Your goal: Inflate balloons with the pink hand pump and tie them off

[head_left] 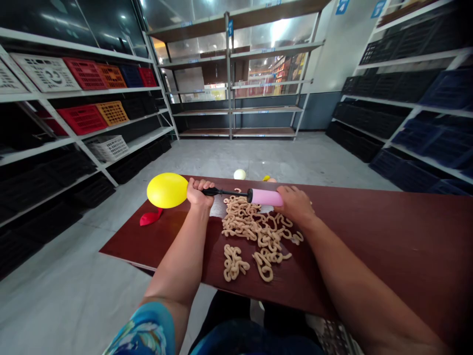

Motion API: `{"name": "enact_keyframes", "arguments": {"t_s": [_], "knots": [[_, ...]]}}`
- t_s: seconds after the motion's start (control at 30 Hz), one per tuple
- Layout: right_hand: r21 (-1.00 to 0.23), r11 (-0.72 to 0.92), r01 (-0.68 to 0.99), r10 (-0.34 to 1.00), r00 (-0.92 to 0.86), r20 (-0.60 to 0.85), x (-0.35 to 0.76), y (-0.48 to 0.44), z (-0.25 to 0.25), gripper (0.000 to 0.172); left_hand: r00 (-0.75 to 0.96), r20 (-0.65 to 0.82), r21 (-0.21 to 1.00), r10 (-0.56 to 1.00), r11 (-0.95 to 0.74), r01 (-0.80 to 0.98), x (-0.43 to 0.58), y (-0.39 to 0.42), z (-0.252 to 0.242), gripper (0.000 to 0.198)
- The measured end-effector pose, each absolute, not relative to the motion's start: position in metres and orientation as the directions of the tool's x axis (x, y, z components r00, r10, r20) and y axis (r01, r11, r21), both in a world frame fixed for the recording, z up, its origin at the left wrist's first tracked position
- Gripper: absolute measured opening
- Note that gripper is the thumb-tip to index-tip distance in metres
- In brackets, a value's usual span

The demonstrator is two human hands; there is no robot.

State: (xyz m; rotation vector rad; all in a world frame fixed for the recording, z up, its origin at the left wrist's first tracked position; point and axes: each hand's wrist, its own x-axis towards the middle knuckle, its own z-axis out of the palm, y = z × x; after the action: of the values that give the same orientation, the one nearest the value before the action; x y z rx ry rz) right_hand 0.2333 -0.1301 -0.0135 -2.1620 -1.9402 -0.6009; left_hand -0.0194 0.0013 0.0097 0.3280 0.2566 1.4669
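Note:
A hand pump with a pink barrel and a black rod lies level between my two hands, over the table. My left hand is closed around the pump's black end, where the neck of an inflated yellow balloon meets it. The balloon sticks out to the left of that hand. At the other end, my right hand grips the pink barrel. The rod shows between the barrel and the black part. Below the pump, a pile of tan, curled, rope-like pieces covers the middle of the table.
On the dark red table, a limp red balloon lies at the left. A white balloon shows beyond the far edge. Shelves with crates line the left, dark crates the right. A metal rack stands behind.

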Motion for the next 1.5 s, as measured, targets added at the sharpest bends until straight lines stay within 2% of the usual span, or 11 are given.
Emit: {"name": "enact_keyframes", "arguments": {"t_s": [0.13, 0.37, 0.53, 0.67, 0.8, 0.97, 1.23, 1.5], "knots": [[0.149, -0.086, 0.985, 0.895, 0.011, 0.445, 0.213, -0.13, -0.012, 0.03, 0.164, 0.037, 0.4, 0.986, 0.136, -0.906, -0.002, -0.012, 0.009, 0.042], [0.104, -0.064, 0.992, 0.885, 0.009, 0.465, 0.201, -0.13, -0.013, 0.027, 0.204, 0.039, 0.403, 0.978, 0.171, -0.899, 0.016, -0.022, 0.009, 0.043], [0.065, -0.103, 0.993, 0.897, 0.065, 0.437, 0.225, -0.129, -0.012, 0.03, 0.115, 0.02, 0.437, 0.993, 0.095, -0.894, 0.002, -0.014, 0.022, 0.041], [0.064, -0.181, 0.981, 0.924, 0.147, 0.353, 0.244, -0.131, -0.01, 0.029, 0.019, -0.032, 0.441, 0.999, 0.031, -0.897, -0.021, -0.001, 0.035, 0.038], [0.073, -0.151, 0.986, 0.938, 0.119, 0.326, 0.24, -0.129, -0.014, 0.03, -0.025, -0.048, 0.461, 0.999, 0.0, -0.887, -0.029, 0.004, 0.045, 0.037], [0.032, -0.071, 0.997, 0.922, 0.054, 0.383, 0.213, -0.126, -0.018, 0.031, 0.069, -0.026, 0.494, 0.997, 0.073, -0.866, -0.002, -0.01, 0.047, 0.039], [-0.061, -0.071, 0.996, 0.888, 0.091, 0.451, 0.211, -0.127, -0.014, 0.032, 0.167, 0.036, 0.548, 0.985, 0.12, -0.828, 0.036, -0.021, 0.054, 0.044], [-0.107, -0.199, 0.974, 0.815, 0.225, 0.534, 0.25, -0.127, -0.014, 0.039, 0.093, 0.09, 0.53, 0.992, 0.031, -0.847, 0.01, 0.006, 0.097, 0.042]]}}
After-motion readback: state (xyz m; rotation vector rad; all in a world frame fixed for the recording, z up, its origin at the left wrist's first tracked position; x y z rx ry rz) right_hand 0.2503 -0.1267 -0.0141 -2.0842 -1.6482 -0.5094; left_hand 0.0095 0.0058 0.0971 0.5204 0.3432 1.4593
